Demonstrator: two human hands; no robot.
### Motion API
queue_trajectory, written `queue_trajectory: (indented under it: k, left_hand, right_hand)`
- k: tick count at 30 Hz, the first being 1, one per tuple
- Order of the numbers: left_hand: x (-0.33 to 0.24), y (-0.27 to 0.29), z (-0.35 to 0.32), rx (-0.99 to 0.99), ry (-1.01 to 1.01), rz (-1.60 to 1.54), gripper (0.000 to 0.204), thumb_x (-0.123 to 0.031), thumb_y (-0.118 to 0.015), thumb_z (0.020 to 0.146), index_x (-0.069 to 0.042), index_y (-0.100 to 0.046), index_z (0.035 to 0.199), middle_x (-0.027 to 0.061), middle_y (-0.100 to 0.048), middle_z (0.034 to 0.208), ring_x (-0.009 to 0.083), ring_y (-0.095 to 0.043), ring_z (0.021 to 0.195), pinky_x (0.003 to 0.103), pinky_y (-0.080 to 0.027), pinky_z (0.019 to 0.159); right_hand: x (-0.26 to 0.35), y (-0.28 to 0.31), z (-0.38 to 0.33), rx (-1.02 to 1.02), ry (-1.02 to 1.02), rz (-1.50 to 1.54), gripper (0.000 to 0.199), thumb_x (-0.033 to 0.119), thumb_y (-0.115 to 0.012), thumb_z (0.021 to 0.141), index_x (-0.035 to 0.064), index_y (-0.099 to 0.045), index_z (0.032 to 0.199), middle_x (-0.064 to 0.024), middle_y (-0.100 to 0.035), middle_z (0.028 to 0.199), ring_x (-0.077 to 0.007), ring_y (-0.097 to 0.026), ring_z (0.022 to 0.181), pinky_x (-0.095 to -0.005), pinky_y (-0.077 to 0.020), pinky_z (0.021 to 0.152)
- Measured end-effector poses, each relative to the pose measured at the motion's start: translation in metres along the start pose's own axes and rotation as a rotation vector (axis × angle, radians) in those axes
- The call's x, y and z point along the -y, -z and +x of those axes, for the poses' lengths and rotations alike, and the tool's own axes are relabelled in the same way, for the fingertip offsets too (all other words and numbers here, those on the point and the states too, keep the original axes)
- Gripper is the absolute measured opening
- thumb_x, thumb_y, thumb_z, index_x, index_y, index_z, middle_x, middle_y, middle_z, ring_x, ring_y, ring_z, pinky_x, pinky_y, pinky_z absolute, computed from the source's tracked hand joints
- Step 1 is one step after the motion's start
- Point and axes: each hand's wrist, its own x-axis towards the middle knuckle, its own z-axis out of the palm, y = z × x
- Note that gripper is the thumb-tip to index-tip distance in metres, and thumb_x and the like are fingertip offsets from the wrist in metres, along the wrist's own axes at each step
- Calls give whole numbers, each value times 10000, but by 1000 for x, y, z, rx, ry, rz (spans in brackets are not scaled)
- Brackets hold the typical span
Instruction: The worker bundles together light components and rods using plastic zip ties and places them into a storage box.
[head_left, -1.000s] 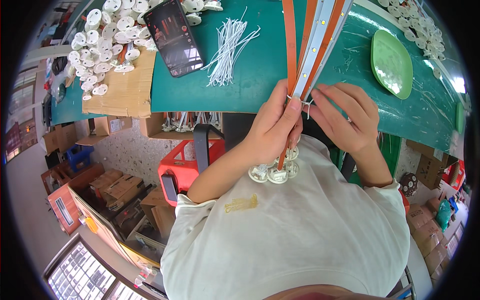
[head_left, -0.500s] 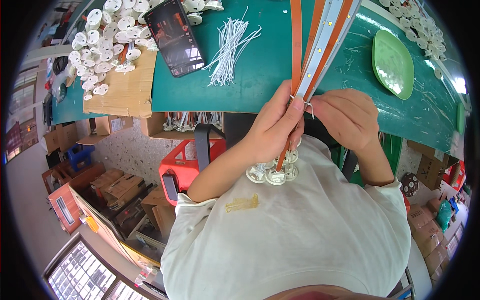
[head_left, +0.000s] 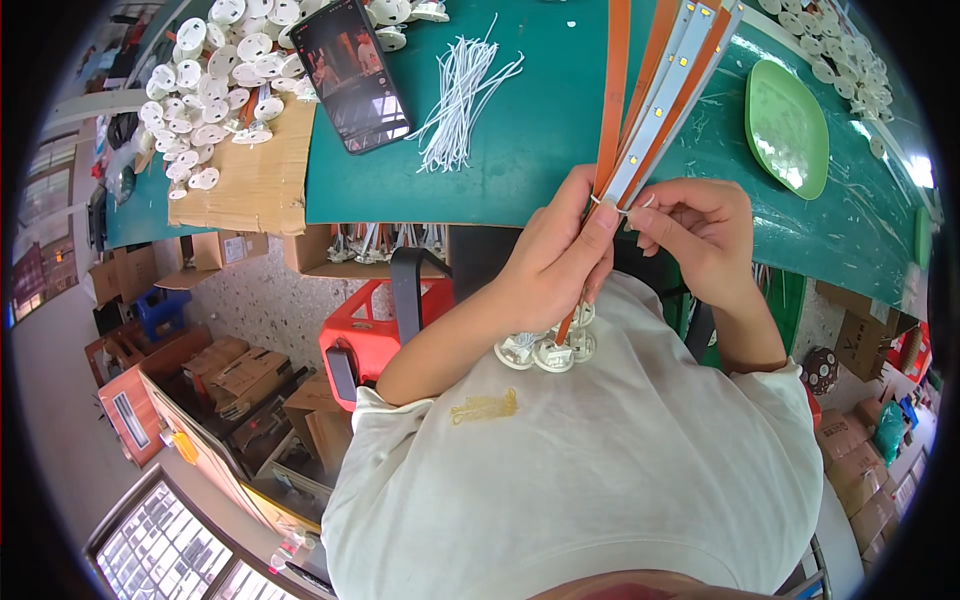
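Observation:
My left hand (head_left: 556, 248) is closed around a bundle of LED strips (head_left: 657, 112), some showing orange backs and one a pale face with small yellow LEDs. White round end caps (head_left: 553, 354) on the strips hang below that hand, in front of my shirt. A thin white tie (head_left: 624, 208) circles the bundle just above my left thumb. On the bundle's right side, my right hand (head_left: 708, 240) has its fingers bent and pinched at the tie's ends. One short end sticks up by the fingertips.
Loose white ties (head_left: 458, 112) lie on the green table (head_left: 540, 110) beside a phone (head_left: 350, 78). At the left, many white round caps (head_left: 205, 95) are heaped by cardboard (head_left: 250, 180). A green tray (head_left: 786, 130) is at the right. A red stool (head_left: 365, 325) stands below the table.
The bundle's upper part has tilted a little to the right. My right hand has turned and its fingers have shifted on the tie, whose end now points up instead of down.

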Motion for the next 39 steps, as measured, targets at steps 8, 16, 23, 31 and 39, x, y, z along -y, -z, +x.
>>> queue_trajectory:
  k: [8, 16, 23, 31, 39]
  left_hand:
    - [-1, -3, -1, 23, -53, 61, 405, -318, -368, 1090, -3, -380, 1346, 39, -552, 706, 94, -502, 484, 254, -425, 460]
    - [-3, 2, -4, -29, -14, -107, 458, -340, -345, 1096, -60, -294, 1455, 30, -510, 684, 89, -472, 483, 243, -420, 478]
    - [-2, 6, -3, 37, -5, -132, 547, -329, -330, 1099, -71, -176, 1556, 80, -554, 959, 114, -484, 570, 265, -464, 524]
    - [13, 43, -21, 455, -322, -301, 639, -404, -386, 1069, -9, -183, 1528, 81, -577, 815, 90, -528, 553, 240, -444, 523]
    - [-14, 101, -81, 250, -733, -518, 501, -510, -327, 1066, -92, -484, 1291, -57, -463, 516, 104, -484, 390, 274, -401, 435]
  right_hand:
    - [-10, 17, 10, 213, -586, 739, 97, -14, -668, 897, -50, -697, 982, -88, -666, 727, -120, -635, 594, -235, -515, 490]
    - [-16, -1, 11, -182, 796, -651, 269, -4, -767, 788, -49, -668, 1034, -173, -683, 1059, -227, -686, 852, -290, -546, 605]
    - [-11, -9, 5, -95, 654, -538, 166, -5, -753, 796, -53, -693, 943, -160, -707, 844, -231, -681, 655, -299, -535, 562]
    - [2, -39, 17, 356, -554, 875, 128, -23, -729, 809, -29, -656, 914, -57, -638, 713, -122, -628, 614, -253, -480, 532]
    - [23, -172, 81, 506, -404, 384, 224, 97, -791, 845, 21, -639, 990, 23, -645, 761, -21, -586, 686, -189, -430, 582]
